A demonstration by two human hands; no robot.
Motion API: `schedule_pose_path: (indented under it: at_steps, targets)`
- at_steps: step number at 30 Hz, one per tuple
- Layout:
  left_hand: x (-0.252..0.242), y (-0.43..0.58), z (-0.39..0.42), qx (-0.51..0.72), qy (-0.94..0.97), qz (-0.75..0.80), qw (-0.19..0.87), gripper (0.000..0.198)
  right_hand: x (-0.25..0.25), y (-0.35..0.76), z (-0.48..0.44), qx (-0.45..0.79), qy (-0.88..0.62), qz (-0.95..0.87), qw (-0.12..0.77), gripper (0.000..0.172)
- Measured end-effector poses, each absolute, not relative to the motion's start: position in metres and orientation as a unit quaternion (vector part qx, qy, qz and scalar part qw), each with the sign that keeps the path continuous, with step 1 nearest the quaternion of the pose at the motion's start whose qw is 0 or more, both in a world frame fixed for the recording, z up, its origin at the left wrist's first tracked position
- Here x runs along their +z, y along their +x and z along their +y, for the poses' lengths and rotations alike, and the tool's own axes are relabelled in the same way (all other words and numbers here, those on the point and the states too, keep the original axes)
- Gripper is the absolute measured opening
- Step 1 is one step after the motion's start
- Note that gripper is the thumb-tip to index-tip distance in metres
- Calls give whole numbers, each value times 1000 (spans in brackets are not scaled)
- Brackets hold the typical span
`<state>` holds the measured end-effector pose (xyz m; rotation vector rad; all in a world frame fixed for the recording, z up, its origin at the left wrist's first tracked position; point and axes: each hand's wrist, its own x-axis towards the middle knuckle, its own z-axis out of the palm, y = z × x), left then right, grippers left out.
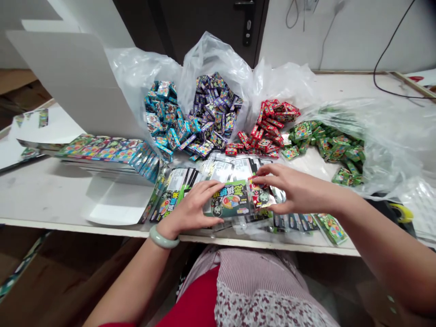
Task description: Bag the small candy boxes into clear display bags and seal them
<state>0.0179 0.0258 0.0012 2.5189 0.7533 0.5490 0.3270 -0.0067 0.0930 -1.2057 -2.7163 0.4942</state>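
Note:
My left hand point(194, 206), with a pale bangle at the wrist, grips the left end of a green printed packet point(233, 200). Thumb and fingers lie along its lower and upper edges. At the packet's right end, my right hand point(281, 186) has its thumb and fingers closed around a small red printed box point(261, 194). The red box touches or overlaps the packet's end; I cannot tell whether it is partly inside. Beneath both hands lie several flat printed sleeves point(173, 193) in clear plastic.
Plastic bags along the back spill small blue boxes point(166, 113), purple boxes point(214, 104), red boxes point(269, 125) and green boxes point(340, 143). A white carton point(78, 77) with its lid raised holds packed rows at left. A green packet point(331, 228) lies by the table's front edge point(112, 228).

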Motion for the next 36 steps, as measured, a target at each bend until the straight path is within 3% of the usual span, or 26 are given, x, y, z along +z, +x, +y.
schedule_pose_path:
  at_steps: [7, 14, 19, 20, 22, 25, 32, 36]
  targets:
    - [3, 19, 24, 215, 906, 290, 222, 86, 78, 320, -20, 81, -448, -879, 140, 60]
    - [5, 25, 20, 211, 910, 277, 226, 88, 75, 319, -29, 148, -421, -889, 106, 60]
    - [5, 26, 17, 231, 902, 293, 219, 87, 62, 315, -25, 201, -438, -857, 183, 81]
    - [5, 25, 18, 242, 896, 307, 211, 86, 58, 312, -26, 193, -457, -842, 215, 77]
    - [4, 22, 18, 255, 888, 326, 199, 86, 50, 304, -29, 178, -484, -818, 256, 55]
    - [3, 18, 20, 258, 887, 333, 191, 87, 38, 291, -33, 184, -487, -813, 260, 30]
    - [9, -7, 27, 275, 863, 386, 176, 87, 24, 275, 54, 235, -547, -721, 355, 28]
    - [11, -20, 28, 282, 860, 392, 163, 87, 19, 240, 145, 151, -603, -745, 241, 24]
